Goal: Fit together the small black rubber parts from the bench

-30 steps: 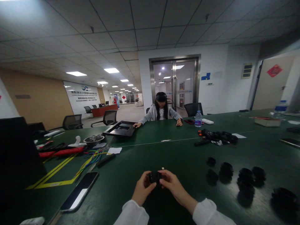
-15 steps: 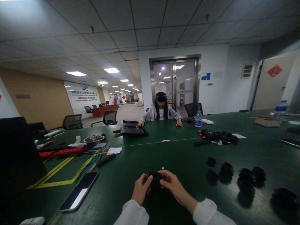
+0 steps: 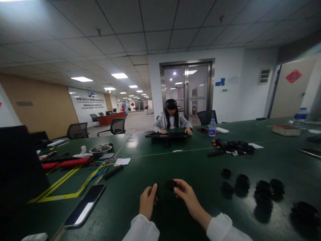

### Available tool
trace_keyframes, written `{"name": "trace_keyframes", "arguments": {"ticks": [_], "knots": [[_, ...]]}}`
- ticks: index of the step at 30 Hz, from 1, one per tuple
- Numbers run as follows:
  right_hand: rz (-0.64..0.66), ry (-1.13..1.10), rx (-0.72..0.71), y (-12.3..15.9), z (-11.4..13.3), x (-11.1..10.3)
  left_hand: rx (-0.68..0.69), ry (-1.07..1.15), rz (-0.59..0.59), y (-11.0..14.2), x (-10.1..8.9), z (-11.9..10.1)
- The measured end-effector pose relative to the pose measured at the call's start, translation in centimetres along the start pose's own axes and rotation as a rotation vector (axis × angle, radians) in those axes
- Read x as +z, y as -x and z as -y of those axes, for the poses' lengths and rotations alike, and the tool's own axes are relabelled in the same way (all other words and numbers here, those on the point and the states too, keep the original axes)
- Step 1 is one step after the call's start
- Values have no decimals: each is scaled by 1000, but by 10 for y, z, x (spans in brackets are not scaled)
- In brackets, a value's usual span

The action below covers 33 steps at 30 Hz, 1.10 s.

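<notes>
My right hand (image 3: pixel 185 195) is closed in a pinch on a small round black part (image 3: pixel 170 185), held just above the green tabletop. A short gap to the left, my left hand (image 3: pixel 147 201) is closed, thumb pressed to the curled fingers. A dark sliver of a black piece shows beside its thumb tip, mostly hidden by the fingers. On the table right of my hands stand several round black parts, among them a small one (image 3: pixel 226 173) and a large one (image 3: pixel 304 212).
A phone (image 3: pixel 85 205) lies at left, near coloured wires (image 3: pixel 101 168) and a metal bowl (image 3: pixel 100 149). Black parts (image 3: pixel 232 146) are heaped right of centre, behind them a water bottle (image 3: pixel 212 128). Across the table a person (image 3: pixel 172 118) holds a flat black panel (image 3: pixel 168 136).
My hands have moved apart; the black part stays in my right hand, while my left has drawn slightly left. The person opposite has shifted the black panel to the right, in front of them.
</notes>
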State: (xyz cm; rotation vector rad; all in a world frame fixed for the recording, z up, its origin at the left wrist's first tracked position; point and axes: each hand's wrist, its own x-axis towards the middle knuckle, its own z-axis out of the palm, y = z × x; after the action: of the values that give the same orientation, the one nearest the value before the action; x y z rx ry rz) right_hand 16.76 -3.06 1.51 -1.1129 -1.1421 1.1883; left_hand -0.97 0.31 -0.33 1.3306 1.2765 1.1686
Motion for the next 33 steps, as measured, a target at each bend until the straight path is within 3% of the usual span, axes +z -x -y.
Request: {"name": "trace_keyframes", "arguments": {"ticks": [5, 11, 22, 33], "knots": [[-241, -149, 17, -8, -8, -6, -43, 139, -15, -2, -2, 1], [-354, -525, 97, -18, -21, -18, -175, 361, -80, -16, -3, 15], [-394, -762, 206, -25, -16, -26, -169, 742, -194, -20, -7, 13], [-396, -808, 254, -25, -1, -32, -111, 702, -213, -20, -6, 14]]}}
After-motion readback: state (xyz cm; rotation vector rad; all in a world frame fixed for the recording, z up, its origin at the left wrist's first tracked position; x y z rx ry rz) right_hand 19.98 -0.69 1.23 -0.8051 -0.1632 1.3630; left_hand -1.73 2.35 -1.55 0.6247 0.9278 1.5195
